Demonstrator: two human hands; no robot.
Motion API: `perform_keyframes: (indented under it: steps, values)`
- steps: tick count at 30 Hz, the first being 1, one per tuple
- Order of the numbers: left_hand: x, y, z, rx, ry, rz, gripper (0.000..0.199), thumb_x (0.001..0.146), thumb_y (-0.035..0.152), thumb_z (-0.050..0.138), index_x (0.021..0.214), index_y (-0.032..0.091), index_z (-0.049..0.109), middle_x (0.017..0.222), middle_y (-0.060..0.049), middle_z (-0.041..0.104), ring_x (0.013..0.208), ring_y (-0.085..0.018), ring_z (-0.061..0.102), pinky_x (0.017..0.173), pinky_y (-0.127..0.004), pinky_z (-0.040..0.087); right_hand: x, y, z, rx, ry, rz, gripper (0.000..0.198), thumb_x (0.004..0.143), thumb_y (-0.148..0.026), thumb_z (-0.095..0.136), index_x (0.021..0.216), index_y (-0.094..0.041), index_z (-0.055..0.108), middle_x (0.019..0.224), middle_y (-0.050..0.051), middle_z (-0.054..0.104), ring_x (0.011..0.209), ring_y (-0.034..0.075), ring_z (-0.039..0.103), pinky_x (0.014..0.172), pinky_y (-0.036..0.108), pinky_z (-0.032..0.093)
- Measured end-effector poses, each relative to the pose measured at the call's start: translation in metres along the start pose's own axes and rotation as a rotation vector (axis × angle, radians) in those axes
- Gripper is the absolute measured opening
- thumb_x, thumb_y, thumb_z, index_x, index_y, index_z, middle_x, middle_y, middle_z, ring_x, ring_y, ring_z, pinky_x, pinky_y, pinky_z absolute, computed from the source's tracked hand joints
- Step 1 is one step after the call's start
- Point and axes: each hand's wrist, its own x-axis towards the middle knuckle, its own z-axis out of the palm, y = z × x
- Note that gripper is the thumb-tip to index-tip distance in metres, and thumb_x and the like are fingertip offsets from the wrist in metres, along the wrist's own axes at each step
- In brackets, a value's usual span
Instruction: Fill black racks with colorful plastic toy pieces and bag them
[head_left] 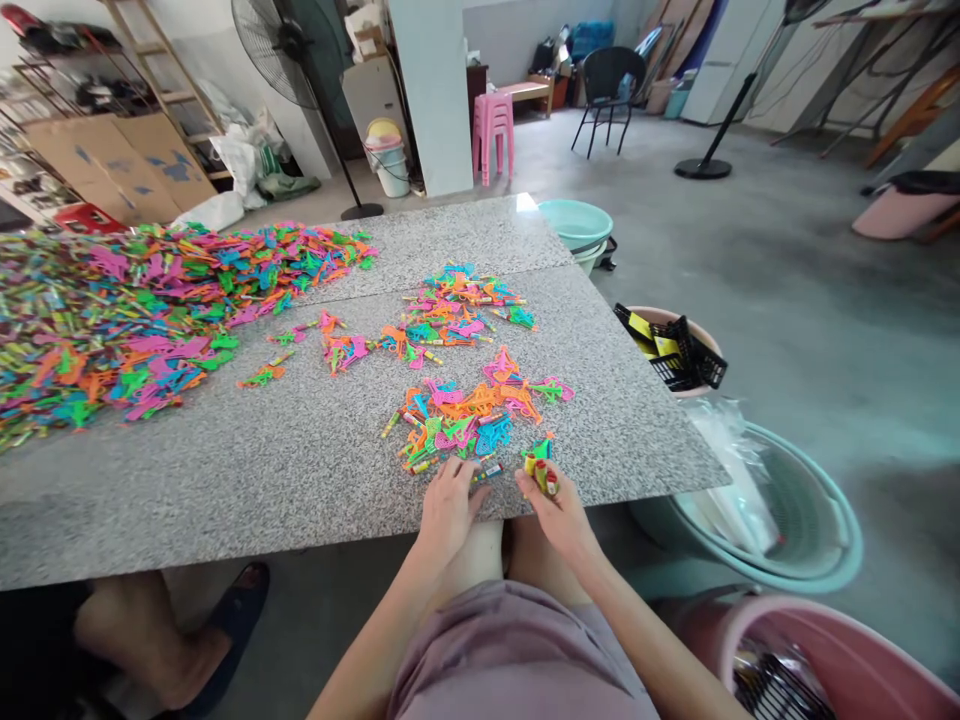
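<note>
Here's the right hand (559, 503), closed around a small bunch of tubes (541, 470); at its nine o'clock the left hand (448, 500) curls by a single tube (490, 472), gripped or merely touched, hard to say. A bright toy pile (469, 410) sits at eleven o'clock on the speckled table (315, 480), the big heap (157, 320) at ten.

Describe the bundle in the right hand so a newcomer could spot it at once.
Start at the speckled grey table and go to the right part of its near edge. There the right hand grips a small bundle of yellow-and-red tubes. Unlike the loose multicoloured pile beyond, these are gathered side by side and held.
</note>
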Motion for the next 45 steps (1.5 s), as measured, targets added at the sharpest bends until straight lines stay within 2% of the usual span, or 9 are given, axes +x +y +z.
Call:
perform_keyframes:
  steps: [3, 6, 12, 16, 27, 33, 37, 41, 45]
  values:
    - [-0.004, 0.001, 0.011, 0.043, 0.052, -0.015, 0.006, 0.09, 0.024, 0.056, 0.086, 0.021, 0.06, 0.088, -0.004, 0.062, 0.083, -0.021, 0.063, 0.073, -0.033, 0.052, -0.002, 0.0, -0.01, 0.06, -0.071, 0.042, 0.019, 0.095, -0.036, 0.049, 0.095, -0.019, 0.057, 0.08, 0.004, 0.065, 0.07, 0.018, 0.062, 0.064, 0.03, 0.051]
    - [-0.019, -0.009, 0.004, 0.06, 0.125, -0.031, 0.012, 0.094, 0.029, 0.052, 0.086, 0.021, 0.058, 0.085, -0.003, 0.063, 0.077, -0.018, 0.064, 0.07, -0.03, 0.053, 0.008, -0.012, -0.007, -0.32, -0.233, -0.147, 0.029, 0.091, -0.014, 0.047, 0.118, -0.021, 0.057, 0.103, 0.007, 0.067, 0.091, 0.02, 0.064, 0.08, 0.032, 0.051]
    - [-0.029, -0.047, -0.014, 0.209, 0.395, -0.202, 0.02, 0.095, 0.029, 0.044, 0.105, 0.015, 0.054, 0.095, -0.013, 0.063, 0.084, -0.026, 0.067, 0.07, -0.039, 0.054, 0.049, -0.039, 0.031, -0.991, -0.512, -0.452, 0.023, 0.088, -0.004, 0.049, 0.104, -0.015, 0.061, 0.102, 0.012, 0.064, 0.099, 0.023, 0.06, 0.082, 0.032, 0.049]
    - [-0.03, -0.055, -0.008, 0.239, 0.451, -0.225, 0.017, 0.094, 0.028, 0.044, 0.102, 0.017, 0.056, 0.088, -0.01, 0.064, 0.078, -0.025, 0.067, 0.065, -0.035, 0.054, 0.056, -0.047, 0.046, -1.04, -0.503, -0.42, 0.027, 0.084, -0.002, 0.053, 0.106, -0.015, 0.061, 0.109, 0.013, 0.062, 0.102, 0.024, 0.059, 0.078, 0.029, 0.05]
    - [-0.004, -0.098, -0.051, 0.17, 0.425, -0.195, 0.018, 0.091, 0.025, 0.051, 0.103, 0.017, 0.062, 0.084, -0.006, 0.062, 0.075, -0.02, 0.062, 0.075, -0.036, 0.053, 0.066, -0.049, 0.098, -1.066, -0.596, -0.869, 0.018, 0.092, -0.007, 0.049, 0.103, -0.011, 0.062, 0.105, 0.014, 0.064, 0.111, 0.029, 0.056, 0.091, 0.041, 0.049]
    - [0.03, -0.098, -0.054, 0.084, 0.251, -0.109, 0.007, 0.08, 0.015, 0.062, 0.083, 0.021, 0.065, 0.085, -0.003, 0.064, 0.083, -0.019, 0.062, 0.081, -0.032, 0.05, 0.061, -0.036, 0.083, -0.86, -0.562, -0.613, 0.024, 0.082, 0.0, 0.056, 0.103, -0.009, 0.062, 0.11, 0.016, 0.063, 0.11, 0.026, 0.057, 0.092, 0.038, 0.049]
    - [0.014, -0.086, -0.058, 0.02, 0.316, -0.158, 0.014, 0.089, 0.025, 0.053, 0.088, 0.017, 0.065, 0.08, -0.004, 0.064, 0.072, -0.018, 0.062, 0.071, -0.03, 0.052, 0.054, -0.024, 0.083, -0.152, -0.35, -0.234, 0.009, 0.085, -0.02, 0.061, 0.093, -0.016, 0.062, 0.096, 0.009, 0.067, 0.09, 0.022, 0.062, 0.082, 0.036, 0.052]
    - [-0.01, -0.049, -0.04, -0.055, 0.346, -0.162, 0.027, 0.095, 0.035, 0.047, 0.102, 0.016, 0.066, 0.08, -0.005, 0.065, 0.066, -0.016, 0.063, 0.064, -0.027, 0.053, 0.038, -0.03, 0.103, 0.656, -0.189, 0.227, 0.032, 0.079, -0.05, 0.069, 0.088, -0.02, 0.064, 0.082, 0.003, 0.069, 0.076, 0.02, 0.064, 0.07, 0.033, 0.053]
    - [-0.02, -0.009, -0.012, -0.062, 0.377, -0.104, 0.031, 0.094, 0.027, 0.045, 0.114, 0.018, 0.067, 0.092, -0.009, 0.064, 0.081, -0.019, 0.065, 0.074, -0.031, 0.056, 0.033, -0.047, 0.114, 0.982, -0.107, 0.384, 0.04, 0.061, -0.045, 0.084, 0.086, -0.019, 0.068, 0.083, 0.004, 0.071, 0.076, 0.019, 0.065, 0.074, 0.033, 0.053]
